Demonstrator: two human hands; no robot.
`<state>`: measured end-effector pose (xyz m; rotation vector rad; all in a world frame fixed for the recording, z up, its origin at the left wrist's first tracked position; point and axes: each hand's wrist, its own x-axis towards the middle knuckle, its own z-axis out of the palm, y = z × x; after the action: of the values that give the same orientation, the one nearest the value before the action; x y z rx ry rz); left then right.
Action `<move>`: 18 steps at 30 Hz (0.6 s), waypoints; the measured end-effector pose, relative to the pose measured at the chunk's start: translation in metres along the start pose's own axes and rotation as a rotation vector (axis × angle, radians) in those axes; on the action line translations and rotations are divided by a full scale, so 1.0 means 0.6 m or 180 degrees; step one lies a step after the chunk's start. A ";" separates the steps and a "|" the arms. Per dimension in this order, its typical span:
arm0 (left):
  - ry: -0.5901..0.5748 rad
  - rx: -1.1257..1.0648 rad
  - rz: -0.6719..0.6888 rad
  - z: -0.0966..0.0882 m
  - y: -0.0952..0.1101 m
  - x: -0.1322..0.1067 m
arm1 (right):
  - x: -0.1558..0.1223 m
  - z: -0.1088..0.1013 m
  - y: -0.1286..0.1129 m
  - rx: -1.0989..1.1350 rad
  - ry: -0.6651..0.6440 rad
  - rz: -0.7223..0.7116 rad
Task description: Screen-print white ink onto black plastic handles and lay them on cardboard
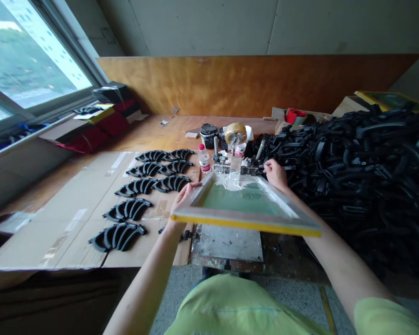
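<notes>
A screen printing frame [246, 226] with a green mesh [240, 200] and a yellow front edge is raised at a slant above a metal base plate [230, 244]. Along its left rail, my left hand [184, 197] is closed on the frame, the fingers partly hidden by it. Beyond the frame's back right corner, my right hand [275, 174] is closed in a pinch near the clamp bar [246, 170]; whatever lies between its fingertips is too small to make out. Pale ink lies along the back of the mesh, below a clear block [235, 167].
Curved black ribbed parts [127, 210] lie in rows on cardboard [66, 209] at left. A large heap of black parts [356, 186] fills the right. Behind the frame stand a red-capped bottle [204, 159], an ink-stained tub [208, 135] and a tape roll [236, 133].
</notes>
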<state>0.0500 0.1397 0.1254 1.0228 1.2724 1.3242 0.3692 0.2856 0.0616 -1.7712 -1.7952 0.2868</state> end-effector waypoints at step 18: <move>0.0265 -0.0523 -0.2178 -0.005 -0.232 -0.134 | -0.271 0.049 -0.096 -0.0306 -0.1471 -0.2420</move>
<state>0.0731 0.0535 -0.0082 0.3570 1.3807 0.9178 0.2945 0.1312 0.0272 -0.9968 -2.6947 0.3072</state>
